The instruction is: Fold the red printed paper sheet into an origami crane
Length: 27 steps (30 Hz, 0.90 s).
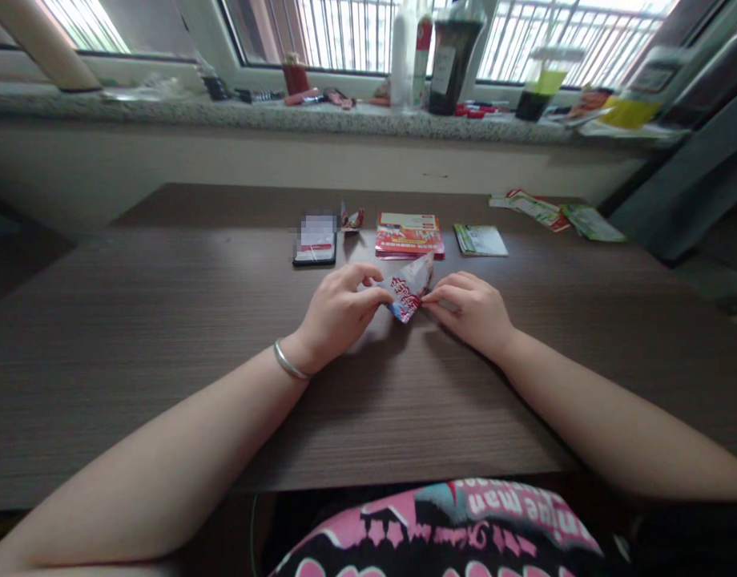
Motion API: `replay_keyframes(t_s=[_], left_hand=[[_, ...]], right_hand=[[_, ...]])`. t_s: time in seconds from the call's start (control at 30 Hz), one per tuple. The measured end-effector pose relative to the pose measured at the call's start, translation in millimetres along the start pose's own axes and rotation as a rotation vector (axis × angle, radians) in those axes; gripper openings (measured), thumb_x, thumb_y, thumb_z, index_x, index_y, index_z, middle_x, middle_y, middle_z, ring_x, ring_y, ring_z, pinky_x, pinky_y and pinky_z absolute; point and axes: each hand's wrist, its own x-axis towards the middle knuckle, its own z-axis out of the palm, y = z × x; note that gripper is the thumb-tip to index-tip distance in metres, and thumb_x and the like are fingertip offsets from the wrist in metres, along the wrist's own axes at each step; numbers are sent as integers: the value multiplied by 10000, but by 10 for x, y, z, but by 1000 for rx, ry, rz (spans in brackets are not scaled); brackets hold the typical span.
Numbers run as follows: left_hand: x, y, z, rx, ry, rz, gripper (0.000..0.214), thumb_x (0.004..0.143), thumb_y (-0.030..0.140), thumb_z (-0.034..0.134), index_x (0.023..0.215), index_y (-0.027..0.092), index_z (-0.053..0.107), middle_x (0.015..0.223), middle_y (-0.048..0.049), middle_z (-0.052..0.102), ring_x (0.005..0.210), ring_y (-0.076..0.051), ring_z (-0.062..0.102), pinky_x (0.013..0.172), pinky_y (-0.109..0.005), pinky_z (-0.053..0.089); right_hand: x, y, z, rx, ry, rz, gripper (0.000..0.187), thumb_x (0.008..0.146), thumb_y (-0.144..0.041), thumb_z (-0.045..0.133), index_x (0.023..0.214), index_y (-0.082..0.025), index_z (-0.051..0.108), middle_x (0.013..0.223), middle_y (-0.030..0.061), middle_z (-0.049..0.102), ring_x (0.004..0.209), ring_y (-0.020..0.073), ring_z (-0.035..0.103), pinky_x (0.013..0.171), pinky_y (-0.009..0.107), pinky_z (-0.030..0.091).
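Note:
Between my two hands, just above the brown table [182, 336], is a folded piece of printed paper [412, 282], pale with red lettering and blue patches, its tip pointing up. My left hand [344, 308], with a silver bangle at the wrist, pinches its left side between thumb and fingers. On the other side, my right hand [472, 308] has its fingertips pressed together at the paper's right edge. A stack of red and yellow printed sheets [409, 234] lies just beyond the paper. Behind my left hand stands a small folded paper figure [352, 219].
A phone [316, 240] lies left of the stack. To the right is a pile of green and white sheets [481, 240], with more loose printed sheets [542, 212] at the far right corner. Bottles and a dark jug [453, 64] line the stone windowsill [356, 122].

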Motion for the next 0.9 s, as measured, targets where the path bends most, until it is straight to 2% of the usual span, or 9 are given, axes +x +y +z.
replay_keyframes(t_s=[0.13,0.2,0.3,0.37,0.47,0.57,0.67,0.8,0.9], left_hand=[[-11,9,3,-5,-2,-4,180,871,130,545,874,227,697,1085,-49,542,850,-121,553,757,-270,511],[-17,10,8,0,10,-2,188,868,114,537,891,225,687,1116,-47,520,841,-108,550,750,-254,519],[-23,17,15,18,27,17,187,853,87,528,884,211,665,1190,-51,478,878,-107,552,767,-251,527],[-22,27,13,8,29,35,182,842,71,521,863,200,649,1228,-54,454,902,-109,555,786,-257,531],[-11,46,-11,-53,9,52,218,829,38,474,867,189,627,1256,-62,444,919,-113,562,814,-275,536],[7,58,-51,-106,-15,39,264,807,22,444,911,190,619,1236,-73,479,974,-143,563,861,-320,529],[20,57,-78,-98,-30,46,288,778,32,465,958,202,613,1180,-69,553,1073,-197,538,948,-393,481],[20,50,-79,-153,-36,-6,456,724,48,482,1160,176,528,1173,-84,602,1104,-214,542,994,-414,444],[14,49,-78,-175,-110,-30,474,764,114,493,1236,155,485,1194,-91,615,1107,-214,559,1056,-433,386]], right_hand=[[15,-21,-28,-12,58,11,159,877,-338,598,920,-226,702,916,36,705,863,188,610,805,338,496],[22,-28,-42,-45,123,4,181,859,-330,619,995,-235,692,1051,45,695,985,216,593,913,388,476],[23,-30,-48,-85,173,12,328,843,-333,631,1160,-249,636,1290,55,604,1220,265,484,1044,462,400],[21,-22,-36,-83,143,13,431,840,-331,630,1258,-236,578,1368,66,547,1298,277,416,1078,481,370],[15,0,-7,-59,86,17,459,841,-326,627,1282,-217,564,1246,74,632,1256,271,460,1061,468,393],[9,16,10,-48,80,25,344,854,-323,611,1183,-224,636,1050,60,704,1141,254,543,1009,441,436],[5,18,4,-42,85,-1,246,869,-310,593,1082,-229,684,986,50,721,1065,236,585,967,419,462],[7,13,-16,-20,86,-26,183,874,-294,588,988,-226,713,913,43,733,1010,223,607,916,390,488],[8,16,-24,-1,61,-45,168,879,-287,582,945,-230,726,876,38,733,983,211,613,891,363,498]])
